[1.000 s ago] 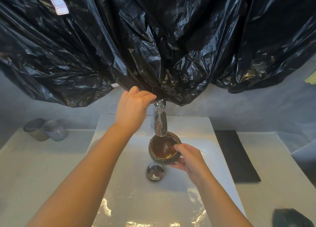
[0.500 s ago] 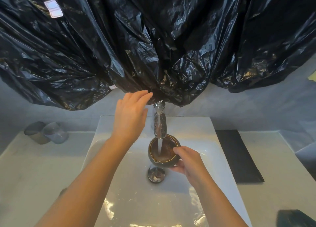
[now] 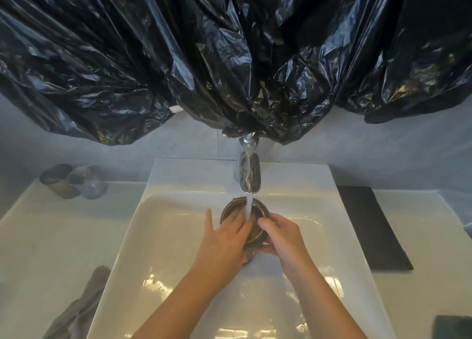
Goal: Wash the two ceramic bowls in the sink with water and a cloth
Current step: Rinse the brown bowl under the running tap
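Right hand (image 3: 281, 239) is holding the bowl (image 3: 233, 207) rim in a closed grip; left hand (image 3: 224, 241) is pressing straight fingers (image 3: 238, 222) inside, mid-sink (image 3: 178, 236), walls well apart.

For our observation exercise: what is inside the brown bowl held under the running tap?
The water stream lands inside the bowl, and straight fingers of the left hand reach in. The right hand grips the rim. Fingers and water hide its bottom.

Nothing legible; the small white tag (image 3: 174, 108) seems too blurred
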Demonstrator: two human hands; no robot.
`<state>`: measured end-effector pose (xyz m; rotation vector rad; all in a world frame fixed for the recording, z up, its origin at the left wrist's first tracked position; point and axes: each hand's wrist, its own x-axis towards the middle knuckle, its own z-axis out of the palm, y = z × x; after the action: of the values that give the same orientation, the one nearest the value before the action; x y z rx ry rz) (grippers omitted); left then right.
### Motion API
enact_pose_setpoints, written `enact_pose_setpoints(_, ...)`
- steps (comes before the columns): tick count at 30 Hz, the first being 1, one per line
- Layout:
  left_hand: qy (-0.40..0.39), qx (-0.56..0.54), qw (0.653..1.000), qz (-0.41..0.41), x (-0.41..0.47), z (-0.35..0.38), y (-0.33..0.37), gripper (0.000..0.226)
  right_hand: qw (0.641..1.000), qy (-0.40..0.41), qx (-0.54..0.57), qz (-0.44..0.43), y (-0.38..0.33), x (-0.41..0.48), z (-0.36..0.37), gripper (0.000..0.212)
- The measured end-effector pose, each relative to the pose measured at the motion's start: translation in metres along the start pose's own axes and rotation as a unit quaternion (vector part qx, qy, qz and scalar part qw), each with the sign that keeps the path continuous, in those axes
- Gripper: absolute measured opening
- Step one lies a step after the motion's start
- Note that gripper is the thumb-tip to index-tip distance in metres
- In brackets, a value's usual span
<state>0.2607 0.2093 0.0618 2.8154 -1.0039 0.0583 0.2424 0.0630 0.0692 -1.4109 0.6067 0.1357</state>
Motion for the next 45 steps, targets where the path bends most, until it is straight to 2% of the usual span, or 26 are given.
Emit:
enact_pose_setpoints(2, 0.002, -0.009, 1.000, 0.005, 0.004, 0.005, 0.001, 0.078, 1.000, 0.005, -0.003, -0.009, 0.005, 0.003, 0.002, 0.016)
enact_pose_setpoints(6, 0.080, -0.079, 0.993, 0.045, 0.002, 0.018, -0.008, 0.065, 1.000, 0.012, 0.012, -0.017, 0.011, 0.012, -0.003, 0.019)
enact_pose_setpoints(10, 0.104, -0.012, 0.993, 0.051, 0.000, 0.027, -0.021, 0.024, 0.999, 0.000, 0.029, -0.038, 0.014, 0.016, -0.002, 0.020)
enact_pose_setpoints(13, 0.086, 0.042, 0.995, 0.012, 0.003, 0.029, -0.024, 0.029, 0.998, 0.000, 0.041, -0.053, 0.017, 0.019, 0.004, 0.021)
enact_pose_setpoints(18, 0.164, -0.006, 0.986, 0.038, -0.002, 0.041, -0.023, 0.020, 0.998, -0.018, 0.037, -0.056, 0.023, 0.025, 0.007, 0.020)
enact_pose_setpoints(21, 0.163, 0.001, 0.987, 0.015, -0.009, 0.040, -0.032, 0.019, 0.994, -0.057, 0.060, -0.069, 0.030, 0.024, 0.013, 0.026)
enact_pose_setpoints(23, 0.152, 0.001, 0.988, 0.001, -0.017, 0.040, -0.039, 0.021, 0.992, -0.026, 0.072, -0.096, 0.036, 0.022, 0.017, 0.030)
enact_pose_setpoints(25, 0.158, -0.003, 0.987, -0.010, -0.025, 0.041, -0.042, 0.011, 0.988, 0.017, 0.048, -0.143, 0.039, 0.020, 0.018, 0.019)
enact_pose_setpoints(28, 0.152, -0.020, 0.988, -0.036, -0.034, 0.043, -0.046, 0.013, 0.985, 0.023, 0.020, -0.172, 0.041, 0.017, 0.019, 0.004)
enact_pose_setpoints(29, 0.153, -0.022, 0.987, -0.040, -0.035, 0.044, -0.047, 0.009, 0.985, 0.015, 0.020, -0.172, 0.041, 0.016, 0.020, 0.006)
enact_pose_setpoints(32, 0.139, -0.042, 0.988, -0.060, -0.036, 0.045, -0.046, 0.020, 0.987, -0.010, 0.020, -0.156, 0.042, 0.014, 0.024, 0.012)
enact_pose_setpoints(34, 0.144, -0.073, 0.985, -0.063, -0.036, 0.046, -0.044, 0.022, 0.988, -0.006, 0.006, -0.153, 0.044, 0.015, 0.025, 0.018)
enact_pose_setpoints(39, 0.101, -0.218, 0.964, -0.115, -0.036, 0.049, -0.038, 0.033, 0.981, 0.017, -0.002, -0.194, 0.048, 0.017, 0.021, 0.007)
enact_pose_setpoints(42, 0.099, -0.346, 0.923, -0.135, -0.033, 0.045, -0.028, 0.022, 0.975, -0.055, 0.019, -0.216, 0.051, 0.016, 0.021, 0.018)
enact_pose_setpoints(45, 0.093, -0.410, 0.904, -0.078, -0.031, 0.038, -0.017, 0.013, 0.975, -0.101, 0.021, -0.198, 0.051, 0.019, 0.025, 0.021)
